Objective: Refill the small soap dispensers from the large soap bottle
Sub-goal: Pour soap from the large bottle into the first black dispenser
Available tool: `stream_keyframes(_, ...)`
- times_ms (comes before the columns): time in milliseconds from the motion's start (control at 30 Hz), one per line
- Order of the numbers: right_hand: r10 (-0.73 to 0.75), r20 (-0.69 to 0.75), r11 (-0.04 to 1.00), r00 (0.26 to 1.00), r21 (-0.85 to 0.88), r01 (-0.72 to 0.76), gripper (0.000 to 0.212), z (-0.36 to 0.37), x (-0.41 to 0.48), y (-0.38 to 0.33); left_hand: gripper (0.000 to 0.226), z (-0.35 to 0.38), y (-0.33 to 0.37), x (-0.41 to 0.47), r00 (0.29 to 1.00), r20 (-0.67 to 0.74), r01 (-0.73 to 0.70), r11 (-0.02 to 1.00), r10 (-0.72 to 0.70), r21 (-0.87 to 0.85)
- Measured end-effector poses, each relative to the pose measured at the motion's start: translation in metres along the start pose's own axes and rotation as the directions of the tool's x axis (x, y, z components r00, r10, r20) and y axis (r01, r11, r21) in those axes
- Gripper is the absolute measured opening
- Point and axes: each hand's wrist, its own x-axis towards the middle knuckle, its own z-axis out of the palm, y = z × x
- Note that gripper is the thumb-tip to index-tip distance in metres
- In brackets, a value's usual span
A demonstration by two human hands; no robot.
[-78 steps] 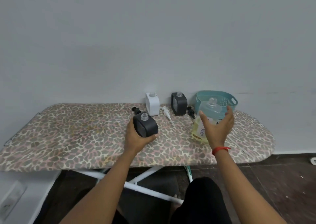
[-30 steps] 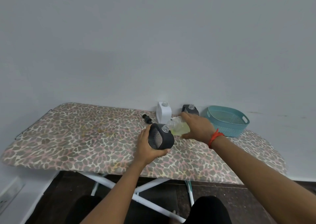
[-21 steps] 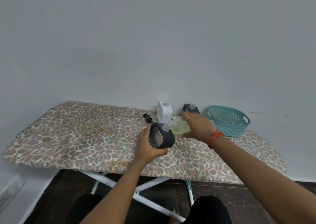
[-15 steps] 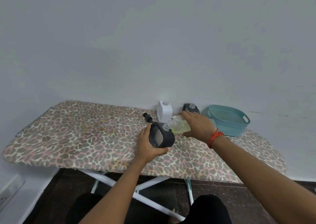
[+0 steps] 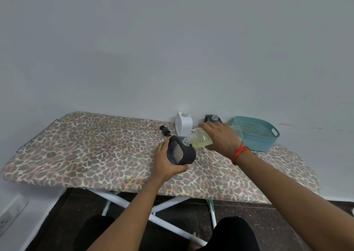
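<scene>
My left hand (image 5: 165, 161) grips a dark grey soap dispenser (image 5: 181, 152), tilted on the leopard-print ironing board (image 5: 95, 155), its clear neck facing right. My right hand (image 5: 220, 138) holds the large clear soap bottle (image 5: 200, 138) of yellow-green liquid tipped over sideways, its mouth meeting the dispenser's neck. A white dispenser (image 5: 183, 124) and a second dark dispenser (image 5: 212, 119) stand open-necked at the back by the wall.
A teal plastic basket (image 5: 256, 133) sits at the back right of the board. A black pump head (image 5: 165, 130) lies left of the white dispenser. The board stands against a white wall, with white legs and dark floor below.
Since 2.6 s ago my right hand lifted the large bottle and tipped it to the dispenser's neck. Over the last second both hands and bottles stay nearly still.
</scene>
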Motion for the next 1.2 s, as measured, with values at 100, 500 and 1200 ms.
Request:
stream_keyframes(100,-0.007,-0.015,1.0,1.0,-0.011,0.006,0.073,0.002,0.0,0.0,0.131,0.0,0.0,0.0,1.0,-0.004,-0.007,1.0,0.007,0.002)
stream_keyframes(500,-0.003,-0.046,0.999,0.999,-0.051,0.001,0.076,0.007,0.002,0.002,0.128,0.001,0.001,0.0,1.0,-0.014,-0.016,1.0,0.016,0.009)
stream_keyframes(1200,-0.02,-0.058,0.995,0.998,-0.099,0.014,0.081,0.013,0.003,0.005,0.135,-0.002,0.006,-0.003,1.0,-0.006,0.004,0.999,-0.004,0.044)
